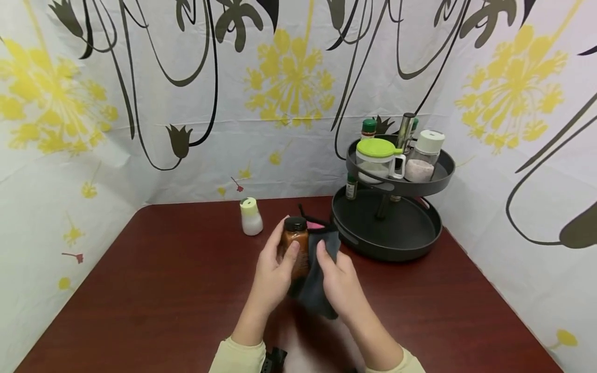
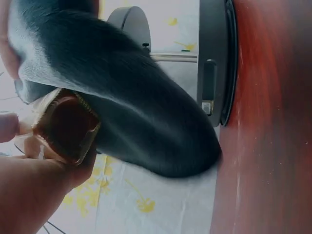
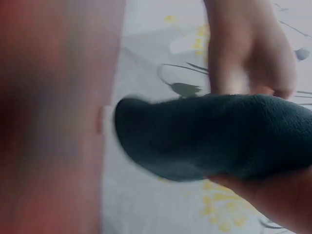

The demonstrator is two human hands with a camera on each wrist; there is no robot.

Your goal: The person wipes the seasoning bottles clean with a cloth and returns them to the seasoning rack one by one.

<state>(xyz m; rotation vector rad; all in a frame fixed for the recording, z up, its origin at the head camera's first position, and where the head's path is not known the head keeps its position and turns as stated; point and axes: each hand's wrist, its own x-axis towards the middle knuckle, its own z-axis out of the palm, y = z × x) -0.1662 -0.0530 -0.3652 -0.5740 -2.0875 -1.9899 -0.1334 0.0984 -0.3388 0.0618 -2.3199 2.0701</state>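
Observation:
My left hand [image 1: 275,269] grips a square-bottomed spice jar [image 1: 300,254] with a black lid and reddish-brown contents, held upright over the table. The jar's base [image 2: 68,124] faces the camera in the left wrist view. Beside it, my right hand [image 1: 340,282] holds a dark grey cloth [image 1: 322,290], its thumb lying on the front. The cloth hangs down close against the jar's right side. In the right wrist view the cloth [image 3: 209,134] hides the jar and most of the left hand's fingers. A pink patch [image 1: 315,225] with a black edge shows at the cloth's top.
A two-tier black turntable rack [image 1: 387,248] stands at the back right. Its upper tier carries a green-lidded pot [image 1: 375,155], a white-capped shaker [image 1: 423,155] and green-capped bottles. A shaker with a pale yellow top [image 1: 251,217] stands at the back of the dark red table [image 1: 154,280].

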